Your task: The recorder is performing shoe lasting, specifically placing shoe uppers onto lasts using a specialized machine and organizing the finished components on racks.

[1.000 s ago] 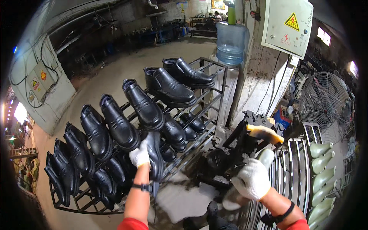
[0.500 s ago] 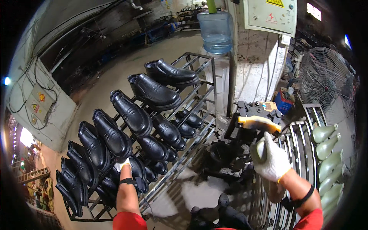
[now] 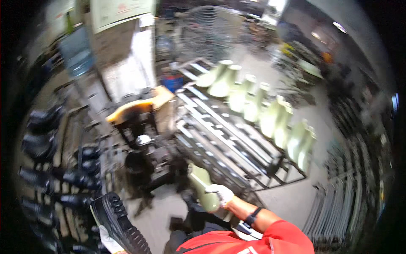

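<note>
A: Pale green plastic is what the right hand (image 3: 220, 194) has: a shoe last (image 3: 202, 187), held with the gloved fingers wrapped round its lower end, the grip pressed shut on it. The last tilts up and away from the hand, toward the metal rack (image 3: 220, 139).

B: And the left hand (image 3: 111, 244)?

A: Also in a white glove, low at the picture's edge, well to the left of the rack. It holds a black shoe (image 3: 119, 222) from beneath, sole turned up so the tread shows. Only part of the glove is visible; the fingers look closed on the shoe, though how tightly I cannot tell.

B: What sits on the rack?

A: A row of more pale green lasts (image 3: 258, 108), standing upright along its far side, running from the upper left of the rack down to its right end. The near rails are bare where the held last points.

B: Left of the rack?

A: A dark machine (image 3: 141, 139) with an orange-yellow top (image 3: 127, 111), just beside the rack's left end. Further left, black shoes (image 3: 40, 146) on another rack, blurred. Behind the rack, a round wire fan guard (image 3: 211, 29) and a blue water bottle (image 3: 76, 51) to its upper left.

B: The sleeve?

A: Red, with a dark wristband (image 3: 252, 216) on the right forearm, below the rack.
</note>
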`<action>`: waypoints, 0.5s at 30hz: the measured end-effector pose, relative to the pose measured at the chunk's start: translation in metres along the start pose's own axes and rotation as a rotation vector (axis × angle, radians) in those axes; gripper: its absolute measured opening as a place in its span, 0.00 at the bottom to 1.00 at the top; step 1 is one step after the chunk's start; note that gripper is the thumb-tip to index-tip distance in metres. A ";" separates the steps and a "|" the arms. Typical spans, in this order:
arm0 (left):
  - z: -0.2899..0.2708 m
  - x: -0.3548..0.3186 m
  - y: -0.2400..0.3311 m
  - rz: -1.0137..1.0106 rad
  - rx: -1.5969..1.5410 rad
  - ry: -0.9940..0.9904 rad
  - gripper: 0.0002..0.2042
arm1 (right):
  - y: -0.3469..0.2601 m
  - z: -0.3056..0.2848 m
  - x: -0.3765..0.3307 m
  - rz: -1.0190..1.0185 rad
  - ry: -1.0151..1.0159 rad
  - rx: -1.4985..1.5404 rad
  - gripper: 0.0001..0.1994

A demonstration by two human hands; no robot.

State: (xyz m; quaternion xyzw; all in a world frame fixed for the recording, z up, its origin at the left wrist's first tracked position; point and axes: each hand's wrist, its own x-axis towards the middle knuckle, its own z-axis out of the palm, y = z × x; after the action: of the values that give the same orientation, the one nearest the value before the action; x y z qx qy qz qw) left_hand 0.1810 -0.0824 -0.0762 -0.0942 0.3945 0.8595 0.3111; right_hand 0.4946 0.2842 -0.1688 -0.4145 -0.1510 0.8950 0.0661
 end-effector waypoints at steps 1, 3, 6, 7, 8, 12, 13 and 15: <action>0.008 0.013 -0.015 -0.053 -0.001 -0.042 0.28 | 0.001 -0.019 -0.003 -0.090 -0.038 0.023 0.26; 0.005 0.043 -0.031 -0.209 0.013 -0.098 0.24 | -0.030 -0.039 -0.036 -0.331 -0.140 0.171 0.28; 0.005 0.095 -0.070 -0.173 0.232 -0.112 0.11 | -0.085 -0.105 -0.046 -0.710 -0.031 0.478 0.29; 0.017 0.091 -0.082 -0.200 0.181 -0.118 0.07 | -0.100 -0.131 -0.041 -0.794 0.077 0.487 0.25; 0.053 0.093 -0.103 -0.245 0.233 -0.175 0.06 | -0.117 -0.195 -0.021 -0.887 0.222 0.530 0.25; 0.111 0.107 -0.169 -0.337 0.375 -0.228 0.05 | -0.141 -0.302 0.001 -0.971 0.724 0.771 0.13; 0.123 0.103 -0.173 -0.323 0.401 -0.229 0.06 | -0.139 -0.304 -0.001 -0.945 0.758 0.880 0.10; 0.146 0.097 -0.191 -0.348 0.406 -0.285 0.10 | -0.128 -0.320 -0.009 -1.121 0.703 0.832 0.06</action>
State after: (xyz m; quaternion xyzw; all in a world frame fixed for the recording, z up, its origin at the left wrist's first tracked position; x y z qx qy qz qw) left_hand 0.2331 0.1644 -0.1366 0.0256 0.4887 0.7013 0.5184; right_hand 0.7435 0.4717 -0.3158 -0.4767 0.0397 0.5274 0.7022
